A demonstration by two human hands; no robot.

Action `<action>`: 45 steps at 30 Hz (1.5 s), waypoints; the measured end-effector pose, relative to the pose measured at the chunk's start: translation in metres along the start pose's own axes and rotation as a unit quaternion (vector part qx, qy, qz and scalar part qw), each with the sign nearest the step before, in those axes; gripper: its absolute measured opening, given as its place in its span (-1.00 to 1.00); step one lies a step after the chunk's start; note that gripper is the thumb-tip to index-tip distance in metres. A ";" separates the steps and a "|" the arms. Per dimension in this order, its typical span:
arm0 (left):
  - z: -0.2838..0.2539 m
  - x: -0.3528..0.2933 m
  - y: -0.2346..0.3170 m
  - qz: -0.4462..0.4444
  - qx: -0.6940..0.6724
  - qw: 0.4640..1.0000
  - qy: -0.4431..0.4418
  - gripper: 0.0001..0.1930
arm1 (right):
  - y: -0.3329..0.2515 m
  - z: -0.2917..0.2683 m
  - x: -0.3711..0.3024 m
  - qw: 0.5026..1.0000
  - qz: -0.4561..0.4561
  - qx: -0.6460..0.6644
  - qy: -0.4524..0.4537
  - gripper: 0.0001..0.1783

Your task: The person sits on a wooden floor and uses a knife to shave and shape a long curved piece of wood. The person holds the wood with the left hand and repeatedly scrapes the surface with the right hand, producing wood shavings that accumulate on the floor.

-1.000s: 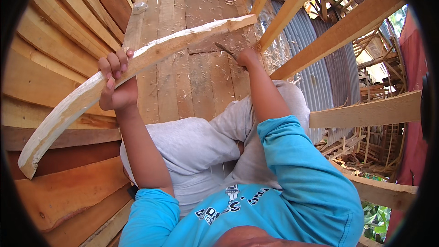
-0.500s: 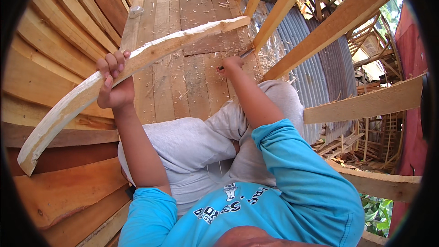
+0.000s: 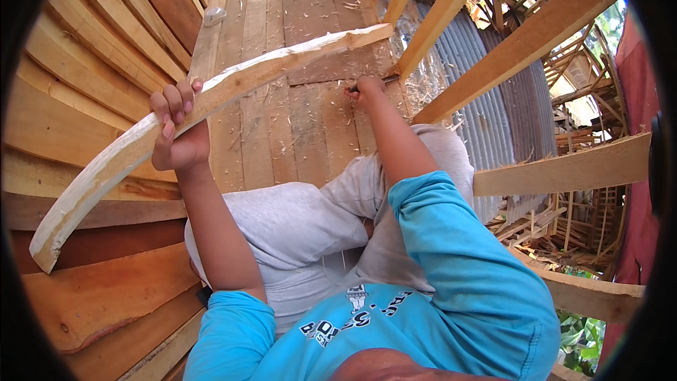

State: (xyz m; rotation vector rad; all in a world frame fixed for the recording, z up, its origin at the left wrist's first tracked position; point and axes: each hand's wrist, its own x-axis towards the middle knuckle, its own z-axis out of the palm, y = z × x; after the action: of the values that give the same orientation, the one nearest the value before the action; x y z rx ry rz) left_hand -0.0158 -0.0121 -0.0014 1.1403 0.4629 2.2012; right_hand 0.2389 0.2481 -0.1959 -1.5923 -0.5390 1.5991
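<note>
A long, curved piece of wood (image 3: pixel 264 69), pale along its upper edge and light brown on its side, slants across in front of me. My left hand (image 3: pixel 176 127) is wrapped round it left of its middle, fingers over the top and thumb below. Beyond my knees, my right hand (image 3: pixel 368 90) is closed on a slim dark tool (image 3: pixel 390 78) that sticks out to the right toward a wooden post. The tool looks like a knife, though its full shape is hard to make out. It is apart from the curved wood.
Wood shavings lie over the plank floor (image 3: pixel 257 134). A plank wall (image 3: pixel 92 92) stands close on my left. Wooden posts (image 3: pixel 451 10) and a rail (image 3: pixel 564 167) border the right side, with corrugated metal sheets (image 3: pixel 486 92) beyond. A small clear object (image 3: pixel 214 15) sits at the far left.
My right hand has shifted slightly up and right, and the tool has turned to lie flatter. The whole view has drifted a little; my left hand keeps its grip on the wood.
</note>
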 end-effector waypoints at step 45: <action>0.002 0.003 -0.008 -0.004 -0.022 0.999 -0.035 -0.71 | -0.097 -0.075 0.036 0.488 -0.256 -0.835 0.003 -0.77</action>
State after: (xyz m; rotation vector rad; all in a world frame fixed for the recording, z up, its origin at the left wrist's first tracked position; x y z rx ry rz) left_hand -0.0129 -0.0042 -0.0025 1.1863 0.3865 2.1459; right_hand 0.3381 0.3156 -0.1529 -2.0726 -2.7922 0.0923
